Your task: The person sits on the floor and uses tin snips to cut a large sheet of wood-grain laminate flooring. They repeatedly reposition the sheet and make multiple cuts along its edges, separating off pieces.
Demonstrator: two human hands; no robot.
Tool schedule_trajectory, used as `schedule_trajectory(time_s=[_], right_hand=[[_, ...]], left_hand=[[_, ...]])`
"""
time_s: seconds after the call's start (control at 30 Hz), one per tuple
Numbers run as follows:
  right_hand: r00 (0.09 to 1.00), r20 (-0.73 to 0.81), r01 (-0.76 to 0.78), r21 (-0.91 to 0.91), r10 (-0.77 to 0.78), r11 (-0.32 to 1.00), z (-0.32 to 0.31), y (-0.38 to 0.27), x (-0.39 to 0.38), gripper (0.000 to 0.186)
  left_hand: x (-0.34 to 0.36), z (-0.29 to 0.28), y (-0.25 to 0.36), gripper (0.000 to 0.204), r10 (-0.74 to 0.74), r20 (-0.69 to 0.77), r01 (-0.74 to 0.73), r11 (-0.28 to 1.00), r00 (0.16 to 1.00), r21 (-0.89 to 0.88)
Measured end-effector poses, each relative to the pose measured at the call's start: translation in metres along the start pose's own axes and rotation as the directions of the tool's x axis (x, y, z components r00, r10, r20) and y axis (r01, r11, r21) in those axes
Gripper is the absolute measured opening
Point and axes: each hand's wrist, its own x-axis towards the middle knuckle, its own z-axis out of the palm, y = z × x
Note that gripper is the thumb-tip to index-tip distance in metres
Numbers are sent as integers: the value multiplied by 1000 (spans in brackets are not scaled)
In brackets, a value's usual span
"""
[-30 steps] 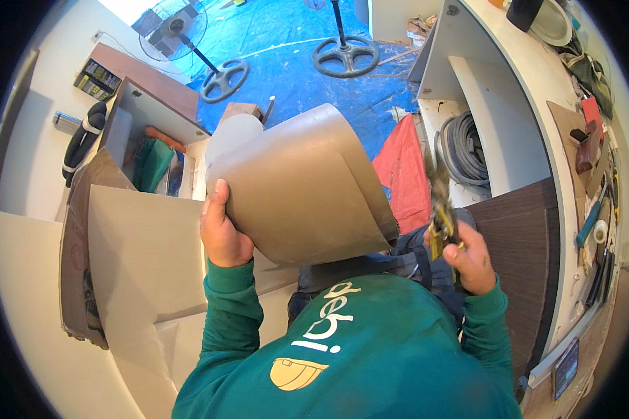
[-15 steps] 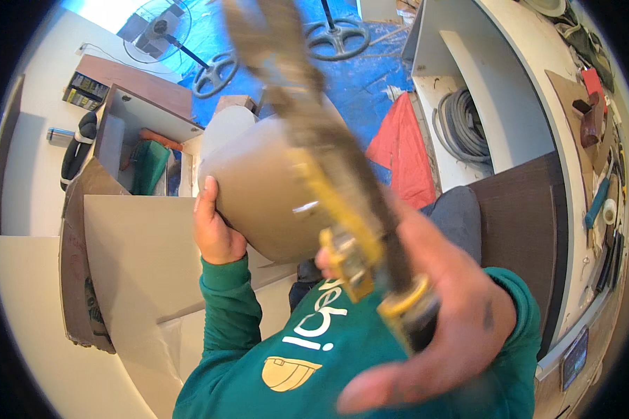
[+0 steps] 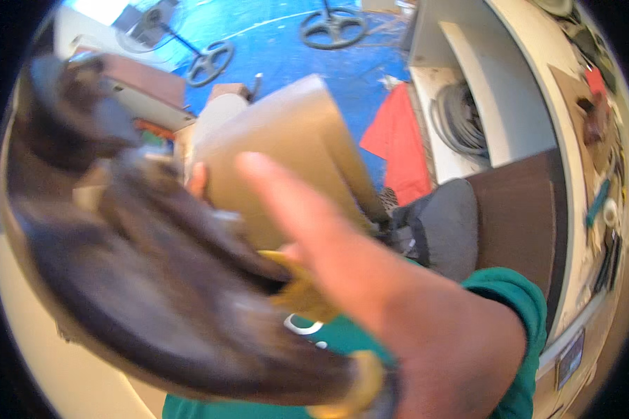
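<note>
My right hand point(image 3: 398, 307) is raised close to the camera, holding a dark hand tool with yellow parts point(image 3: 140, 265), blurred and filling much of the left side of the view. Its index finger is stretched along the tool. Behind that, a curved, folded grey-brown sheet point(image 3: 279, 126) leans upward over my lap. Only blurred fingertips of my left hand point(image 3: 198, 180) show at the sheet's left edge, gripping it; the tool hides the rest of that hand.
A white cabinet on the right holds a coiled grey hose point(image 3: 456, 122), with assorted tools point(image 3: 601, 202) on its top. A red cloth point(image 3: 398, 133) lies beside it on a blue floor sheet point(image 3: 272, 56). Two fans on wheel-shaped bases point(image 3: 332, 28) stand beyond.
My right hand has lifted the tool from beside the sheet up toward the camera and leftward, across the view. My left hand stays on the sheet, now mostly covered.
</note>
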Motion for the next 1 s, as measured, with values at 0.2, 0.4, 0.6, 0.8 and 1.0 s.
schedule_trajectory(time_s=[0.2, 0.4, 0.6, 0.8, 1.0], right_hand=[[963, -261, 71, 28, -61, 997, -21, -5, -25, 106], [733, -652, 12, -275, -196, 961, -102, 28, -44, 86], [539, -841, -125, -129, -42, 984, -203, 103, -82, 54], [460, -852, -294, -410, -248, 863, -233, 157, -112, 67], [451, -852, -370, -449, -266, 813, -246, 168, -120, 84]], left_hand=[[22, -47, 25, 44, 100, 247, -44, 974, 964, -222], [31, -57, 27, 43, 68, 262, 3, 965, 963, -261], [41, -54, 27, 42, 51, 263, 23, 962, 963, -274], [48, -58, 19, 41, 25, 235, 39, 964, 972, -263], [60, -67, 16, 43, -25, 237, 89, 960, 971, -266]])
